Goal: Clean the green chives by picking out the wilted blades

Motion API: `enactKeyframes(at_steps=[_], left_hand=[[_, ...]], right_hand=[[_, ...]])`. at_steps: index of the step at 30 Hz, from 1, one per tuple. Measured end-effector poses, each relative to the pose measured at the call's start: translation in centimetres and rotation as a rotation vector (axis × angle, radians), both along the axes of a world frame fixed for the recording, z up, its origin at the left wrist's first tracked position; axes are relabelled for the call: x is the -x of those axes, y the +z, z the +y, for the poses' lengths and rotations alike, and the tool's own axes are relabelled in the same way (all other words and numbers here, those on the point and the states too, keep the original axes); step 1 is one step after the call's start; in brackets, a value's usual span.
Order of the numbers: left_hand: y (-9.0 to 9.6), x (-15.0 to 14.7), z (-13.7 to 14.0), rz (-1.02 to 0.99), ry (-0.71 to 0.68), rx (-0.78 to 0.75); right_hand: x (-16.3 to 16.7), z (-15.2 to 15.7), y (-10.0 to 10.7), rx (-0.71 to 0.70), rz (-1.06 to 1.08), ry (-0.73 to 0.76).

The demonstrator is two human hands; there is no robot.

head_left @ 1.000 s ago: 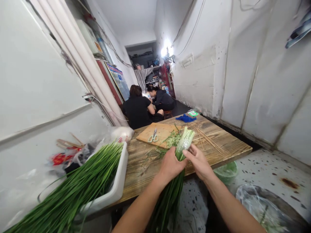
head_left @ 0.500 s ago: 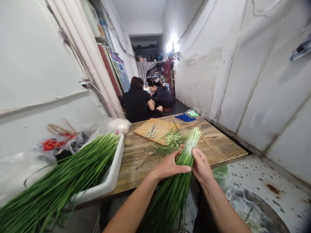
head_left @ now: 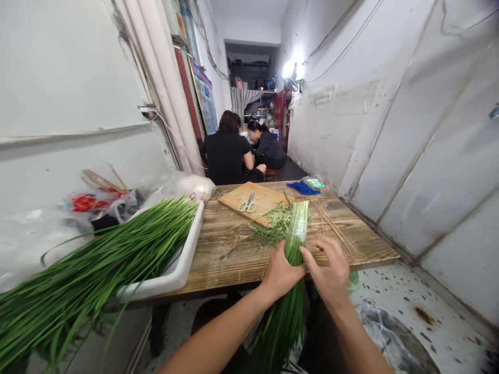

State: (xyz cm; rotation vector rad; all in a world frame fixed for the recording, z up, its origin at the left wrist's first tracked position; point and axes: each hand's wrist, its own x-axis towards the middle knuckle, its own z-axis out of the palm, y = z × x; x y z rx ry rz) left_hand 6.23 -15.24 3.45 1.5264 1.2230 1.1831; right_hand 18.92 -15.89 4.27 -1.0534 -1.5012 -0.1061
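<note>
A bundle of garlic chives (head_left: pixel 295 249) stands nearly upright at the table's front edge, pale cut ends up and green leaves hanging down. Clear, shiny wrap circles it just below the cut ends. My left hand (head_left: pixel 281 272) is closed around the bundle beneath the wrap. On the other side, my right hand (head_left: pixel 329 267) has its fingers apart, and its thumb tip is at the stalks. Behind the bundle lie loose trimmings (head_left: pixel 275 226), partly on a wooden cutting board (head_left: pixel 253 195). Scissors (head_left: pixel 247 203) with pale green handles rest on the board.
More garlic chives (head_left: pixel 128 254) overhang a white tray (head_left: pixel 183 267) on the left. Thin wooden sticks (head_left: pixel 333 226) and a blue cloth (head_left: pixel 303 187) lie on the wooden table (head_left: pixel 218 259). A plastic-lined bin (head_left: pixel 393 332) stands at lower right. Two people (head_left: pixel 226 156) sit beyond the table.
My right hand has loosened, its fingers now spread off the bundle. The bundle stands more upright, and my left hand has closed further around it. The view has shifted slightly.
</note>
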Motion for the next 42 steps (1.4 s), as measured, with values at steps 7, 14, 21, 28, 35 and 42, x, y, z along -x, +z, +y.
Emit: enactKeyframes(at_steps=[7,14,21,28,35,42], left_hand=[[0.5,0.2,-0.7,0.168,0.093,-0.055],[0.1,0.5,-0.4,0.129,0.065,-0.028],[0.7,0.8,-0.1,0.013,-0.029,0.054],[2.2,1.8,-0.6,-0.265,-0.337,0.335],[1.7,2.5,-0.3,-0.326,-0.467,0.389],[0.3,4.2,0.8,-0.460,-0.689,0.509]], right_hand=[[1.7,0.1,0.7,0.002,-0.207,-0.123],[1.1,1.3,0.4,-0.025,-0.410,-0.194],[-1.7,2.4,-0.5,-0.029,-0.203,-0.231],[-3.1,2.4,-0.6,0.360,0.306,0.061],[-0.8,1.6,0.7,0.461,0.455,0.416],[-1.0,2.1,-0.1,0.461,0.517,0.381]])
